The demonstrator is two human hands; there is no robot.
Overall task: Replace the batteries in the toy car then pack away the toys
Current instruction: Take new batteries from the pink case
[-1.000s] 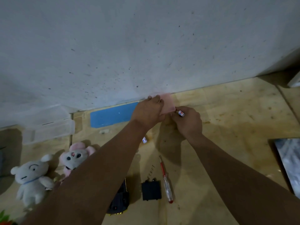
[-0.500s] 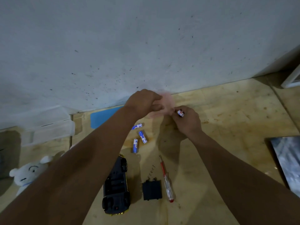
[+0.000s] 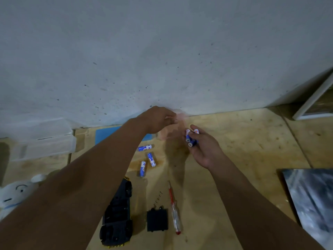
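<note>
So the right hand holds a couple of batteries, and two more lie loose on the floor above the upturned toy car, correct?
Not quite: the head view shows three loose batteries on the floor, not two. The right hand does hold a couple, above the upturned toy car.

Black toy car (image 3: 118, 215) upside down; three blue batteries (image 3: 147, 157) loose beyond

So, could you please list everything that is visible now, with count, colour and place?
loose batteries: three, blue and white, on the floor
held batteries: at least two, blue and white, in the right hand
toy car: one, black, upside down
battery cover: one, black, right of the car
screwdriver: one, red and clear, beside the cover
plush toy: one, white, far left
pink wrapper: one, blurred, at the left hand
left hand: grips the wrapper
right hand: holds batteries
</note>
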